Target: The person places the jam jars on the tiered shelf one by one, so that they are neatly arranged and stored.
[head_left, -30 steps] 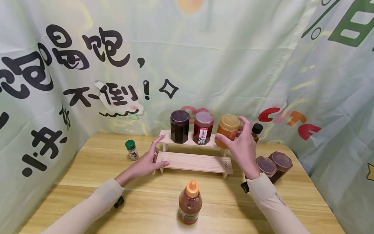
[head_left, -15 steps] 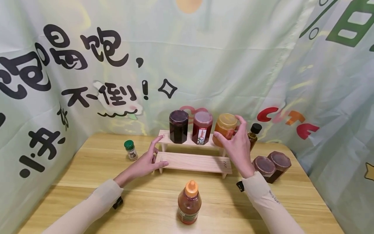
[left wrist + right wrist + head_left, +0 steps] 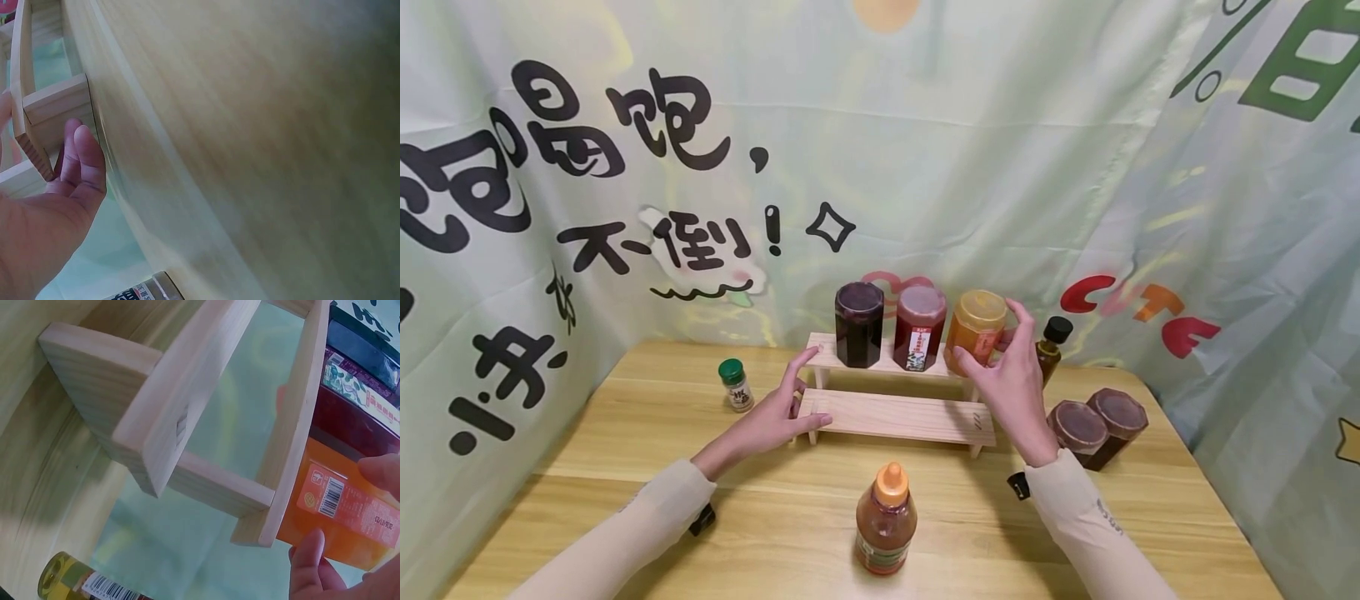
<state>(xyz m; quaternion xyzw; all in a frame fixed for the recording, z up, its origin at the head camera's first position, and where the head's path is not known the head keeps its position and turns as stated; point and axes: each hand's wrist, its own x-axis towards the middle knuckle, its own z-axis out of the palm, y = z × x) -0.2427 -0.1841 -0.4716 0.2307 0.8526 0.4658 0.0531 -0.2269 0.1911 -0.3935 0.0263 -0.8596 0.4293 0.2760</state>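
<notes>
A two-tier wooden rack [image 3: 895, 415] stands on the table, its lower step bare. My left hand [image 3: 775, 414] grips its left end, and in the left wrist view the fingers [image 3: 90, 156] curl under the board. On the upper step sit a dark jar [image 3: 859, 327], a red jar [image 3: 919, 325] with a white label, and an orange jar [image 3: 973, 333] at the right end. My right hand [image 3: 1017, 392] holds the orange jar between thumb and fingers. In the right wrist view, the jar's orange label [image 3: 350, 500] with a barcode shows; part of the jar is behind the hand.
An orange-capped squeeze bottle [image 3: 886, 525] stands in front of the rack. At the left is a green-capped shaker [image 3: 737, 386]. To the right are a black-capped bottle [image 3: 1051, 346] and two dark jars [image 3: 1117, 425]. A printed cloth [image 3: 1000, 150] hangs behind the table [image 3: 760, 533].
My right hand has shifted the orange jar slightly left, closer to the red one, and turned it so more of its label faces forward. The left hand stays on the rack.
</notes>
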